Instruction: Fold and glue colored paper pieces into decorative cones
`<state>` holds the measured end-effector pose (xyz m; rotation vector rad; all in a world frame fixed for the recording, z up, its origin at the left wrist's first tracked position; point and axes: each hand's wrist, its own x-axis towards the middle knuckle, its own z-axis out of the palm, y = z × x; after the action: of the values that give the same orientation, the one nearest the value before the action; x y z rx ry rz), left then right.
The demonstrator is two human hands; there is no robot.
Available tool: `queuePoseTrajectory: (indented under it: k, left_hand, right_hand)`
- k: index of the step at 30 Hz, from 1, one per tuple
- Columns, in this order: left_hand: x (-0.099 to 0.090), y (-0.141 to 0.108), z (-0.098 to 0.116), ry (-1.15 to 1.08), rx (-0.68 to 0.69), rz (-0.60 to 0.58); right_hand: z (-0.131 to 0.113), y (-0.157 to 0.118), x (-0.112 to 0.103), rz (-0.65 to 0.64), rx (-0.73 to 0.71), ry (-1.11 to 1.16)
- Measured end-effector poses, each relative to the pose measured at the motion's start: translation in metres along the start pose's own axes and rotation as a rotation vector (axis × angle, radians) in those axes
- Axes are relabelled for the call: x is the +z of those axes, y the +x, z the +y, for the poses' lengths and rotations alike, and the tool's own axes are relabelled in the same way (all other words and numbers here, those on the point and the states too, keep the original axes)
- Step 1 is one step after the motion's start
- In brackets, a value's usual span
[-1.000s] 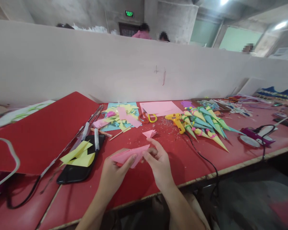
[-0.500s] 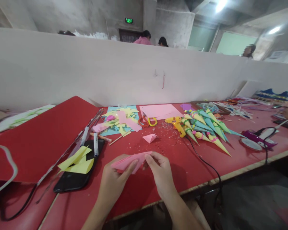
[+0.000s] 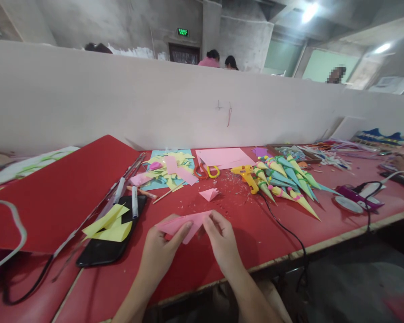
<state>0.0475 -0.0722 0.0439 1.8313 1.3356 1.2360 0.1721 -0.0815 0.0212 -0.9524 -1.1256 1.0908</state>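
A folded sheet of pink paper (image 3: 183, 223) is held between my two hands, above the front part of the red table (image 3: 252, 233). My left hand (image 3: 166, 242) pinches its left side, thumb on top. At the right end, my right hand (image 3: 220, 233) grips the paper between thumb and fingers. Just beyond my hands a small folded pink paper piece (image 3: 209, 194) lies on the table. Behind it are scissors with red and yellow handles (image 3: 213, 172). To the right, a yellow glue gun (image 3: 245, 176) rests beside several yellow, green and blue paper cones (image 3: 289, 175).
At left a black phone (image 3: 104, 252) carries yellow paper strips (image 3: 111, 226) and a marker (image 3: 134, 202). Paper scraps (image 3: 170, 166) and pink sheets (image 3: 225, 158) lie at the back before a white partition (image 3: 175, 103). The glue gun's cord (image 3: 286, 226) runs over the front edge.
Both hands keep hold of the pink paper, whose tilt has shifted slightly. The whole view has moved a little. On the table, nothing has visibly changed place.
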Motion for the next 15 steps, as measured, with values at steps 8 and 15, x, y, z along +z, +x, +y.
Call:
queuePoseTrajectory:
  k: [8,15]
  left_hand:
    - [0.003,0.001,-0.002,-0.136,-0.106,0.003]
    - [0.002,-0.002,-0.005,-0.143,-0.163,0.079]
  right_hand:
    - [0.013,-0.006,0.004,-0.245,0.058,-0.086]
    - [0.012,-0.005,-0.001,-0.257,0.063,-0.068]
